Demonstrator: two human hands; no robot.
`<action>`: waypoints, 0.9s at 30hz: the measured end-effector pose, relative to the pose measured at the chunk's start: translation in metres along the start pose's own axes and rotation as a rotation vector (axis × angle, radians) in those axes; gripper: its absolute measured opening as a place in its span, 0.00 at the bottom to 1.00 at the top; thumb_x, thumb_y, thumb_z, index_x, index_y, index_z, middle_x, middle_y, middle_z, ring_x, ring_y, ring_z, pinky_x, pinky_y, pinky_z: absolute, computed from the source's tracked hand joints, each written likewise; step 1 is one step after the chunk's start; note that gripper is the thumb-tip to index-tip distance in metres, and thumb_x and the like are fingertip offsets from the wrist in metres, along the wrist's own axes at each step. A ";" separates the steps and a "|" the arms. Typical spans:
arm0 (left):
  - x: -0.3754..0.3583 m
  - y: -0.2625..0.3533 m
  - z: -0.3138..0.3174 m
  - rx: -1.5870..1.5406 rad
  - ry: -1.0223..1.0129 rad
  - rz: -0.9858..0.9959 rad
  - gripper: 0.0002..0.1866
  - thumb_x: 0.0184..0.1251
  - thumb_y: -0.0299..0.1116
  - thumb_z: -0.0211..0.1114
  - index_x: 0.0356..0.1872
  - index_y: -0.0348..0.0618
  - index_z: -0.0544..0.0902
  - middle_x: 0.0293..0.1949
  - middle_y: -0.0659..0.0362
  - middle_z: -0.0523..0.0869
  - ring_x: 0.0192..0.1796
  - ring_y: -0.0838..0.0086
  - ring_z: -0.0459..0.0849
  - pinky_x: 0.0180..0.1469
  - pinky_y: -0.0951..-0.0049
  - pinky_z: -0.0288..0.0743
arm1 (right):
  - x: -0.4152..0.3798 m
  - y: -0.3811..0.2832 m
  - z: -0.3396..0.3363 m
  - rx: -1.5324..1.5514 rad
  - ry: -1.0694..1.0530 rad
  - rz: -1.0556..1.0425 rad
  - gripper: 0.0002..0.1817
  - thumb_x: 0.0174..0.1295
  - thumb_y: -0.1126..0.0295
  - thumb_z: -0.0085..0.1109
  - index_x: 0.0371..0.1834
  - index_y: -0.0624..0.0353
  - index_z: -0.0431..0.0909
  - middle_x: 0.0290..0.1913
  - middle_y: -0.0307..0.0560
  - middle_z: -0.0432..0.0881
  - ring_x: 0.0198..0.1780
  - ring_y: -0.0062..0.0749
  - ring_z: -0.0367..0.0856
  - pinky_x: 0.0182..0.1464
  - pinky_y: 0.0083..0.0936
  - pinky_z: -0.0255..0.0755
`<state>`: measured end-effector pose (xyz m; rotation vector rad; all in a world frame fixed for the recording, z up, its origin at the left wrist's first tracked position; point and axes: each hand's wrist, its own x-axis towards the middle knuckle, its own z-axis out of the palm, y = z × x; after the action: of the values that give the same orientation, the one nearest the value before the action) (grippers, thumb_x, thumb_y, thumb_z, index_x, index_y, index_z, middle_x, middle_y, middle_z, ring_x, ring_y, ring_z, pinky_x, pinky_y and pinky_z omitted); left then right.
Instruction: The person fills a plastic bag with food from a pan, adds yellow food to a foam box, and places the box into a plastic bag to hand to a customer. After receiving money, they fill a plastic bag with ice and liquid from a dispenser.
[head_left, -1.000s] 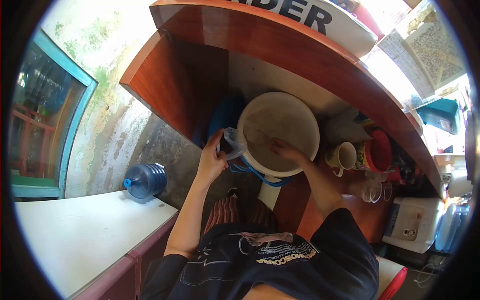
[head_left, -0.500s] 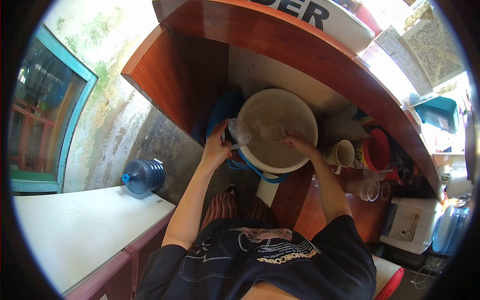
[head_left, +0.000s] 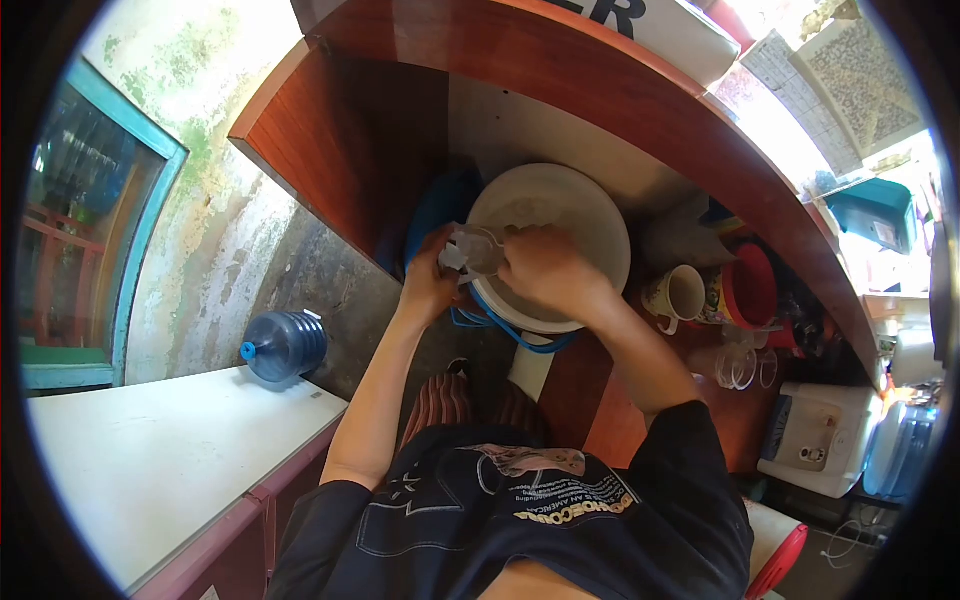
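My left hand (head_left: 432, 275) is closed on a clear plastic bag (head_left: 478, 250) at the left rim of a large round white tub (head_left: 620, 235). My right hand (head_left: 548, 265) is closed over the tub, right beside the bag's mouth. It grips a small round scoop, now mostly hidden behind the fingers and knuckles. Pale contents show inside the tub, but I cannot make out what they are. A blue handle or strap (head_left: 550, 343) hangs along the tub's near side.
Reddish wooden shelving (head_left: 590, 85) curves over and behind the tub. To the right stand a patterned mug (head_left: 678, 293), a red container (head_left: 750, 285) and clear glasses (head_left: 737, 367). At left, a blue water jug (head_left: 287, 346) lies on a white-topped surface (head_left: 170, 440).
My right hand has moved left with the scoop, from over the middle of the tub to the bag. The bag and my left hand have shifted slightly upward.
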<state>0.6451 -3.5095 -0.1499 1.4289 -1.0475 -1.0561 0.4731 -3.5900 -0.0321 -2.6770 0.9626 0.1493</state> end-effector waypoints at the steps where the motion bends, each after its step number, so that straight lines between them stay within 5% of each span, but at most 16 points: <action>1: -0.002 0.002 -0.002 0.004 0.001 -0.004 0.35 0.49 0.11 0.48 0.66 0.35 0.67 0.63 0.49 0.72 0.27 0.74 0.83 0.25 0.75 0.76 | -0.001 -0.008 0.001 -0.137 0.093 -0.016 0.15 0.57 0.63 0.55 0.40 0.63 0.80 0.35 0.59 0.83 0.38 0.53 0.83 0.43 0.44 0.76; 4: -0.004 0.008 -0.007 0.012 0.005 -0.043 0.36 0.50 0.11 0.48 0.67 0.34 0.66 0.63 0.48 0.71 0.28 0.74 0.82 0.26 0.76 0.76 | -0.010 0.018 -0.005 -0.174 0.246 0.096 0.14 0.58 0.64 0.55 0.38 0.64 0.79 0.32 0.58 0.83 0.37 0.50 0.84 0.43 0.43 0.76; 6: -0.007 0.005 -0.009 -0.021 0.061 -0.068 0.36 0.51 0.11 0.47 0.68 0.35 0.65 0.63 0.49 0.71 0.27 0.75 0.81 0.26 0.77 0.75 | 0.001 0.041 -0.010 -0.050 0.135 0.280 0.13 0.59 0.64 0.54 0.37 0.63 0.79 0.31 0.56 0.84 0.36 0.48 0.84 0.42 0.43 0.77; 11: -0.014 0.008 -0.018 -0.031 0.029 -0.097 0.36 0.53 0.10 0.46 0.69 0.36 0.64 0.66 0.51 0.67 0.27 0.76 0.81 0.26 0.78 0.75 | 0.049 0.130 0.106 -0.179 0.130 0.436 0.12 0.65 0.66 0.48 0.39 0.63 0.78 0.32 0.55 0.84 0.38 0.50 0.84 0.41 0.45 0.76; 18: -0.018 0.004 -0.025 -0.072 0.048 -0.191 0.36 0.54 0.10 0.46 0.69 0.38 0.64 0.66 0.52 0.67 0.27 0.78 0.80 0.25 0.79 0.74 | 0.087 0.170 0.200 -0.102 0.128 0.161 0.15 0.64 0.69 0.45 0.52 0.55 0.75 0.35 0.54 0.84 0.40 0.51 0.84 0.42 0.47 0.75; 21: -0.017 0.003 -0.025 -0.061 0.041 -0.199 0.36 0.54 0.10 0.46 0.69 0.39 0.64 0.67 0.51 0.66 0.26 0.79 0.79 0.25 0.80 0.74 | 0.105 0.187 0.201 -0.159 -0.094 0.100 0.18 0.62 0.68 0.46 0.56 0.50 0.75 0.38 0.53 0.84 0.41 0.51 0.83 0.42 0.46 0.75; 23: -0.020 0.003 -0.025 -0.057 0.036 -0.208 0.36 0.54 0.11 0.46 0.69 0.39 0.64 0.66 0.51 0.67 0.25 0.79 0.79 0.25 0.80 0.73 | 0.106 0.203 0.218 -0.144 0.090 -0.013 0.20 0.62 0.66 0.48 0.58 0.47 0.76 0.41 0.51 0.84 0.43 0.48 0.83 0.44 0.46 0.72; 27: -0.016 0.009 -0.030 -0.070 0.044 -0.208 0.35 0.54 0.11 0.46 0.69 0.39 0.65 0.65 0.51 0.68 0.22 0.81 0.78 0.24 0.81 0.72 | 0.099 0.185 0.202 -0.251 0.002 0.108 0.20 0.61 0.63 0.51 0.57 0.46 0.78 0.43 0.47 0.84 0.45 0.44 0.83 0.50 0.47 0.67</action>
<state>0.6694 -3.4878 -0.1369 1.5205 -0.8356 -1.1925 0.4322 -3.7241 -0.2877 -2.8488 1.1595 0.3098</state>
